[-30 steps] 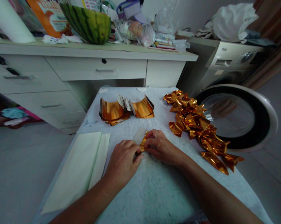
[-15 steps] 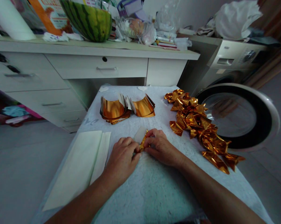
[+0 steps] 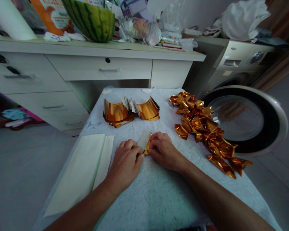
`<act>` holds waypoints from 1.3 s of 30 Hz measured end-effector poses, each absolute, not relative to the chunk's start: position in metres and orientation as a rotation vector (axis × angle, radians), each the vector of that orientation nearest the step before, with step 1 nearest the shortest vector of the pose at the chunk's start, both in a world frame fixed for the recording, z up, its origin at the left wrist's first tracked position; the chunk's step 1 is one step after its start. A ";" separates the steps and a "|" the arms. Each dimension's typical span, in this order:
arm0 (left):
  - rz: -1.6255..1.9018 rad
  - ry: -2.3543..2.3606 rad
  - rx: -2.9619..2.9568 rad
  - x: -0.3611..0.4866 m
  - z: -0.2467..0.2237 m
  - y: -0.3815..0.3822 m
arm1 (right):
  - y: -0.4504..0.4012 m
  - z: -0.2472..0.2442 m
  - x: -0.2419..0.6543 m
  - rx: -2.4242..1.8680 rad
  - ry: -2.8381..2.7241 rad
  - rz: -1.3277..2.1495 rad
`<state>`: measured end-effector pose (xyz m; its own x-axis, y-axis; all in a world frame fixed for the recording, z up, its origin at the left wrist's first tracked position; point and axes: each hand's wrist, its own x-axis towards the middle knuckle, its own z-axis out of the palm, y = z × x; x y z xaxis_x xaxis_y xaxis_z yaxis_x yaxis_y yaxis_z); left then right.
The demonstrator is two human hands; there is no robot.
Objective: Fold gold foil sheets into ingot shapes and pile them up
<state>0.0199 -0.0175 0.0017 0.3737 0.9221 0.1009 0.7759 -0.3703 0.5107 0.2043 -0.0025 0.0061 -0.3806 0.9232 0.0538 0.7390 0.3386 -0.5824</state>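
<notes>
Near the middle of the cloth-covered table, a small gold foil piece (image 3: 147, 146) lies between my hands, with a strip of whitish paper (image 3: 144, 138) beside it. My left hand (image 3: 128, 162) has its fingers curled and pinches the foil's lower left end. From the right, my right hand (image 3: 164, 150) grips the foil's other side with bent fingers. Behind them stand two curved stacks of gold sheets (image 3: 115, 112) (image 3: 148, 109). A heap of folded gold foil pieces (image 3: 202, 125) lies to the right, and folded pale paper sheets (image 3: 80, 170) lie to the left.
A white counter (image 3: 135, 53) with drawers stands behind the table (image 3: 168, 195). On it are a cut watermelon (image 3: 93, 24), a paper roll (image 3: 12, 21) and plastic bags. At the right, the open round door (image 3: 245, 120) of a washing machine (image 3: 245, 54) reaches beside the table.
My left hand has shifted slightly up and left at the foil, and more of the whitish strip shows. My right hand has barely moved.
</notes>
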 end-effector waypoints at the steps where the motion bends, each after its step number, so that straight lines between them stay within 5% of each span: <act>1: 0.536 1.488 2.259 0.021 0.001 -0.018 | -0.002 0.005 0.204 -1.467 -2.229 0.667; 39: 0.437 1.643 2.360 0.031 0.001 -0.023 | -0.006 0.000 0.197 -1.562 -2.205 0.541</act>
